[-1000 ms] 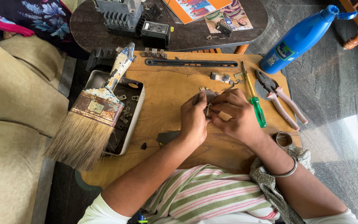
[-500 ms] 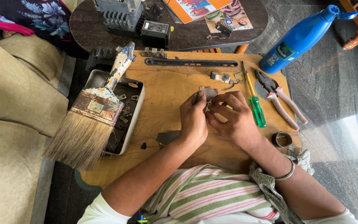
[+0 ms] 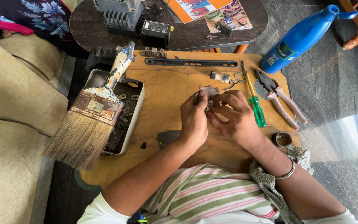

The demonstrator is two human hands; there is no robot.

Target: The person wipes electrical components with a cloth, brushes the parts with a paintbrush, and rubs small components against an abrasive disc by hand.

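Head view, frame centre: left hand (image 3: 194, 120) and right hand (image 3: 236, 118), hardly shifted since before, both pinch a small metal part (image 3: 208, 91) over the wooden board (image 3: 166, 91), fiddling ongoing

**Colours on and around the work surface**

The desk (image 3: 170, 89) is honey-brown wood. The screwdriver (image 3: 255, 103) has a yellow shank and a translucent green handle; the pliers (image 3: 280, 97) have pale pink grips. The spray bottle (image 3: 301, 37) is bright blue. The paintbrush (image 3: 90, 118) has tan bristles, a rusty brown ferrule and a white-flecked handle. The metal tray (image 3: 139, 103) is grey. The cloth (image 3: 206, 195) across the lap is striped pink, green and white. The sofa (image 3: 9, 95) is beige.
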